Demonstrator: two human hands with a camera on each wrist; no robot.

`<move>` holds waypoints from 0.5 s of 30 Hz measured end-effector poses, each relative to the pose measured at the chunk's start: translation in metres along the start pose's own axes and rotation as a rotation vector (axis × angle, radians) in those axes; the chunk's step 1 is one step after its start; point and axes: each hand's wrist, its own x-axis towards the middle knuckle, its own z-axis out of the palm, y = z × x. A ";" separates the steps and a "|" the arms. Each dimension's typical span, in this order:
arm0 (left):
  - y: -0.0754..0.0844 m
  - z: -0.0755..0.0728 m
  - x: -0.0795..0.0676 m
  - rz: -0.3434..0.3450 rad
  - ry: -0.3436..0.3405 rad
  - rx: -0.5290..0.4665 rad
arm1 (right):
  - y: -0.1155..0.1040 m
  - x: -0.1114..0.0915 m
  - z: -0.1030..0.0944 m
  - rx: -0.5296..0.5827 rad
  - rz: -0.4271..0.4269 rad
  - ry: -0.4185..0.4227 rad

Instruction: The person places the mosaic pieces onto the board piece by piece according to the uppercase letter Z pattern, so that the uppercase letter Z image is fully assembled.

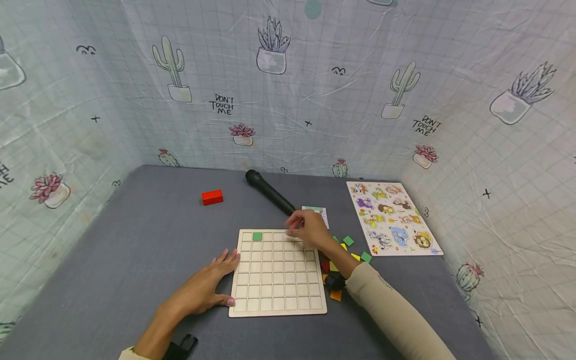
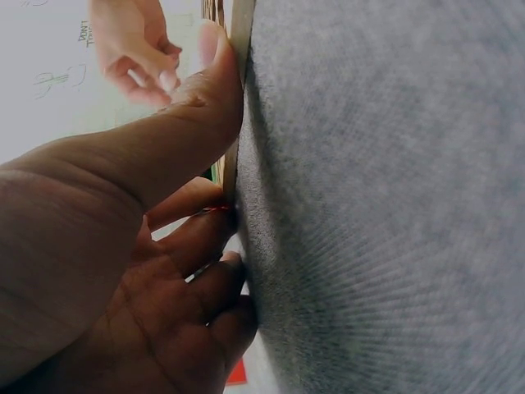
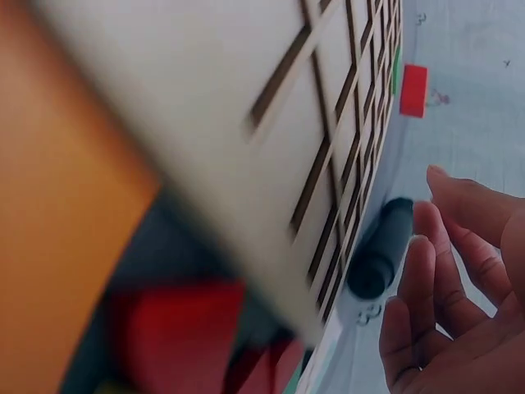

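Note:
A square wooden grid board [image 1: 278, 273] lies on the grey table, with one green square tile [image 1: 257, 236] in a top-row cell near its left corner. My left hand [image 1: 211, 282] rests along the board's left edge, fingers spread and thumb at the lower corner. Over the board's top right part hovers my right hand [image 1: 309, 229], its fingers loosely bent. In the right wrist view no piece shows between the fingers [image 3: 447, 271]. Beside the board's right edge, loose coloured tiles [image 1: 348, 241] in green, yellow, red and orange lie partly hidden under the right forearm.
A black microphone [image 1: 270, 192] lies behind the board, its lower end near the right hand. Farther left is a red block [image 1: 212, 197]. A small printed card [image 1: 322, 216] lies behind the right hand; an animal picture board [image 1: 391, 218] is at the right.

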 end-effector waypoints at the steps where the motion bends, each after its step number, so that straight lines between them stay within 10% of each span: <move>1: 0.000 0.000 0.000 0.000 0.000 -0.004 | 0.002 -0.002 -0.003 0.002 0.001 0.003; 15: 0.001 0.000 0.000 0.014 0.005 -0.004 | 0.044 -0.030 -0.042 -0.035 0.051 0.044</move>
